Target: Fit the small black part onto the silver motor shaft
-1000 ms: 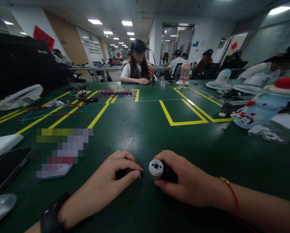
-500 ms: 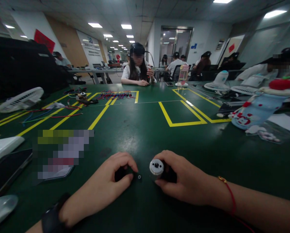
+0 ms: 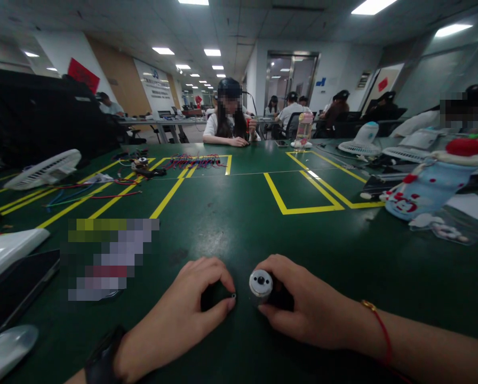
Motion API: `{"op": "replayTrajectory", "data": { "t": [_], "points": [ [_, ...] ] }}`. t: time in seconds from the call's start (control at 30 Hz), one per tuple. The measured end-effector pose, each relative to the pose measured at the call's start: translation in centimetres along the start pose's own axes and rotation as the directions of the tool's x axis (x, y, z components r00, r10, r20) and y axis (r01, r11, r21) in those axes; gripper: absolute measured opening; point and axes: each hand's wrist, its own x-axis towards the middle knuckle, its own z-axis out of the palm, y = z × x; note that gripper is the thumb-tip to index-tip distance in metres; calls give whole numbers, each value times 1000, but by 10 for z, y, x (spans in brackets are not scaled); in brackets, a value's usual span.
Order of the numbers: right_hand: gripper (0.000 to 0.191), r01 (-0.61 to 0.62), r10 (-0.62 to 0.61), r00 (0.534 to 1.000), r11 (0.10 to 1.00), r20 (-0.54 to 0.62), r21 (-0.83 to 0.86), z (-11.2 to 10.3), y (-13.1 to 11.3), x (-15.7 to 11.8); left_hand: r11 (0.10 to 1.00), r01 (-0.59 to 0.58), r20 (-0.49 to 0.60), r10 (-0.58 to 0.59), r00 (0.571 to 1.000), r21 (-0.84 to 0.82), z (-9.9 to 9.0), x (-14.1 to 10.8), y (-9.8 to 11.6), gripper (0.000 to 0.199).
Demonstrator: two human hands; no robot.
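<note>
A silver metal cylinder [image 3: 260,282] stands upright on the green table [image 3: 207,224], its round top face showing a central hole and two smaller ones. My right hand [image 3: 299,304] wraps round its right side, with thumb and fingers against it. Just left of the cylinder, my left hand [image 3: 199,304] pinches a tiny ring-like metal part [image 3: 233,296] between thumb and index fingertip. A narrow gap separates the two hands.
A pixelated packet [image 3: 111,261] lies left of my left hand, near a mouse [image 3: 9,346]. Wires [image 3: 193,161] lie farther back. A blue bottle [image 3: 427,186] and white fans [image 3: 361,141] stand at the right. A person [image 3: 226,120] sits opposite.
My left thumb and index finger have closed on the tiny ring-like part, which lay on the table beside them. The whole view has shifted slightly.
</note>
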Motion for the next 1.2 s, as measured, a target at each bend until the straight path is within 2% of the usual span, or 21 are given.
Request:
{"op": "replayTrajectory", "data": {
  "t": [0.33,0.47,0.57,0.73,0.97,1.07,1.2],
  "points": [
    [35,42,-42,998,999,-36,-8,2,1,1,997,-79,-11,79,997,7,0,1,-2,9],
    [35,32,-31,999,999,-28,6,2,2,0,986,-85,-103,71,992,-146,-3,3,4,6],
    [33,25,-25,1000,1000,-8,11,2,3,1,973,-137,-173,105,979,-186,-9,10,18,5],
    [29,31,-31,1000,1000,3,0,1,3,1,963,-239,-161,218,963,-124,-16,22,40,10],
    [29,48,-47,999,999,8,-26,0,3,2,973,-228,-95,230,968,32,-18,23,40,11],
    [27,48,-48,999,998,7,-31,0,3,2,971,-238,-67,238,969,12,-16,22,38,11],
    [27,55,-55,998,998,6,-35,0,4,3,971,-227,-112,218,969,-71,-12,19,37,13]
  ]
}}
